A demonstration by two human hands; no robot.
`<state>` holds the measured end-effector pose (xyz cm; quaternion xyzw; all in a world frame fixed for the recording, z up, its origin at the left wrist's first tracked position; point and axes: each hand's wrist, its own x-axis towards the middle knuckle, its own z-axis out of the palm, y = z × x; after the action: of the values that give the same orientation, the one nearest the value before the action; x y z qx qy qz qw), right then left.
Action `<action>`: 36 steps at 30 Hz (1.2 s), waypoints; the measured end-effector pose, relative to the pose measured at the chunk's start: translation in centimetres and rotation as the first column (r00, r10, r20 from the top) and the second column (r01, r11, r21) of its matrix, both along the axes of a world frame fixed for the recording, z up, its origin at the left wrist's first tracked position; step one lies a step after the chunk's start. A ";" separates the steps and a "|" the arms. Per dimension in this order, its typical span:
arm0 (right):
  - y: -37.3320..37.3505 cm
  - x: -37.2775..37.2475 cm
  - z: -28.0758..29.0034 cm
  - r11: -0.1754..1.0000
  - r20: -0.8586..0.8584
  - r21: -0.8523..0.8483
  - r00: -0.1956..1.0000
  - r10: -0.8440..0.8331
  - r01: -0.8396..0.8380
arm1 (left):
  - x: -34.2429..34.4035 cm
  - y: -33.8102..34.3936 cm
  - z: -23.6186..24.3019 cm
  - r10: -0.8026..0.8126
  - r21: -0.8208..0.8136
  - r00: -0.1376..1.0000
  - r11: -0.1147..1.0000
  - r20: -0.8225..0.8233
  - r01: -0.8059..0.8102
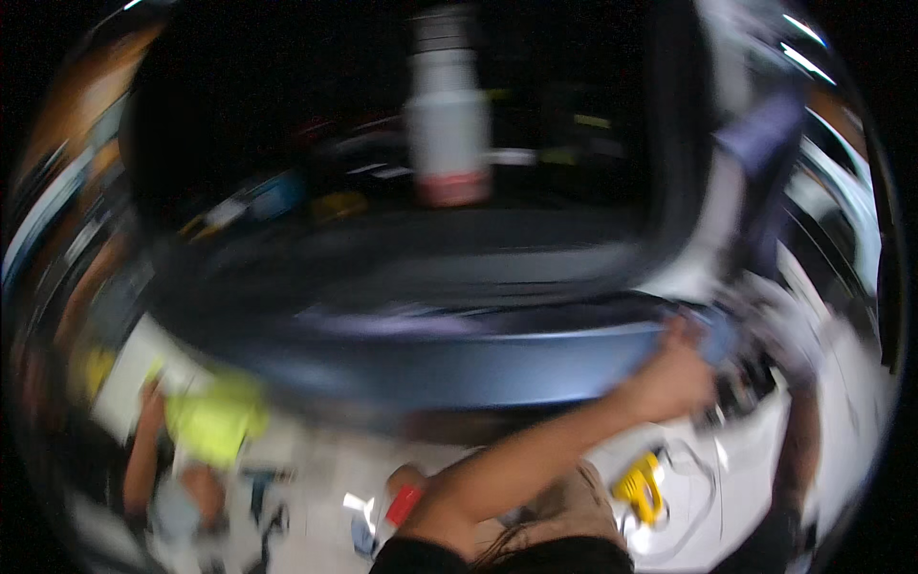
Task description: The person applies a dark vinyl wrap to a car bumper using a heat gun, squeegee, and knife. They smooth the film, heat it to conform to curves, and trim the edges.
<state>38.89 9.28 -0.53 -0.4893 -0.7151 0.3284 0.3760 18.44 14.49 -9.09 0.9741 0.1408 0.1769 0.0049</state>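
My left hand [681,368], bare and blurred, reaches across to the right end of a shiny blue-grey car body edge [497,368], perhaps a rear bumper. Its fingers touch or lie close to a blurred blue patch there; whether they grip it I cannot tell. Farther right, my right hand [786,330] seems to wear a pale glove and is beside the same corner. Its fingers are smeared by motion. Beyond the edge lies a dark car opening [316,191]. In front of it appears a white bottle [448,124] with a reddish band at its base.
A yellow tool like a heat gun [641,488] with a cord lies on the pale floor below my arms. At lower left, another person [182,502] is beside a bright yellow-green cloth [215,416]. Dark hand tools [258,488] lie nearby. A purple sleeve [765,143] shows upper right.
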 end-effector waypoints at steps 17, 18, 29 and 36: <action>5.8 7.6 -6.7 0.853 0.434 0.518 0.838 -0.331 0.069 | 8.6 3.5 -2.9 -0.067 -0.226 0.966 0.966 0.250 0.126; 5.7 7.3 -6.8 0.856 0.431 0.510 0.835 -0.342 0.087 | 8.6 3.3 -2.6 -0.068 -0.252 0.964 0.958 0.257 0.135; 6.6 2.7 -5.3 0.869 0.429 0.488 0.847 -0.314 0.075 | 10.7 7.6 -3.0 0.103 -0.150 0.966 0.986 0.238 -0.069; 6.2 3.1 -3.6 0.884 0.444 0.454 0.831 -0.335 0.114 | 7.5 4.5 0.1 0.051 -0.220 0.992 0.975 0.115 -0.024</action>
<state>41.98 15.44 -4.13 -0.5511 -0.7771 -0.0176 0.3034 25.90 18.95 -8.96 0.9524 0.1772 0.2188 0.1170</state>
